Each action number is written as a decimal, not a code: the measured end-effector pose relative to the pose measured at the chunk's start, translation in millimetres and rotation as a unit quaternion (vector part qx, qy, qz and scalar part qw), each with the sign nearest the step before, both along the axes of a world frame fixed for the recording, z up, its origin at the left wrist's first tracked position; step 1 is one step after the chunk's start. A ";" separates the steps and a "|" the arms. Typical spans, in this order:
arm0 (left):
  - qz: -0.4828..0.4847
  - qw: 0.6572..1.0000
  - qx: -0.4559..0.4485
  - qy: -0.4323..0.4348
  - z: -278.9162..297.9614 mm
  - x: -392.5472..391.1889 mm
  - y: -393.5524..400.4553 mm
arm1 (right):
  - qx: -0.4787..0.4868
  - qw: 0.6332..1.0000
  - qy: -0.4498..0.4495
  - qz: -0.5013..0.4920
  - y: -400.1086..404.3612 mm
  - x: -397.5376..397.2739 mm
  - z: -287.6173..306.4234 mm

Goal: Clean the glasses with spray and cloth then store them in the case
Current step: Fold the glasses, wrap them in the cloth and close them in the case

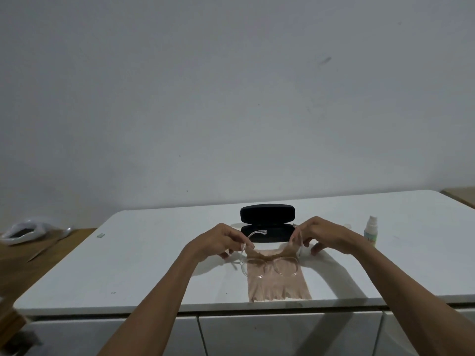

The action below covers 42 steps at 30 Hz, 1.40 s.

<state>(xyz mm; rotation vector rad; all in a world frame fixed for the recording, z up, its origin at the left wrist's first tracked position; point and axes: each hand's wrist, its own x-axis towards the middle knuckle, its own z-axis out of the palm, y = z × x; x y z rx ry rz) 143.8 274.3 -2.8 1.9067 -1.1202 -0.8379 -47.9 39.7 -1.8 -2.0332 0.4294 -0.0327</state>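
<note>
Clear-framed glasses (270, 265) hang lenses-down just above a beige cloth (279, 286) on the white table top. My left hand (221, 240) pinches the left temple arm, and my right hand (318, 233) pinches the right temple arm; the far edge of the cloth is bunched up against the frame near my right fingers. Behind the glasses, a black glasses case (267, 222) stands open with its lid up. A small white and green spray bottle (371, 231) stands upright to the right of my right hand.
The white cabinet top (128, 265) has its front edge close to me, with drawers below. At the left is a lower wooden surface (38, 250) with a crumpled plastic bag (28, 231). A plain wall rises behind.
</note>
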 end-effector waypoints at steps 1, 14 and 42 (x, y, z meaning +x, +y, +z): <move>-0.008 1.000 0.012 -0.002 1.7 -1.2 -0.4 | -0.002 1.000 0.011 0.001 0.1 0.7 0.0; 0.099 0.993 -0.037 -0.055 -13.2 3.1 -1.0 | 0.003 0.997 -0.008 -0.081 -1.9 -2.4 -7.6; 0.063 0.977 -0.014 -0.206 -25.3 -85.8 49.7 | -0.274 0.961 0.029 -0.018 70.9 -68.4 -19.4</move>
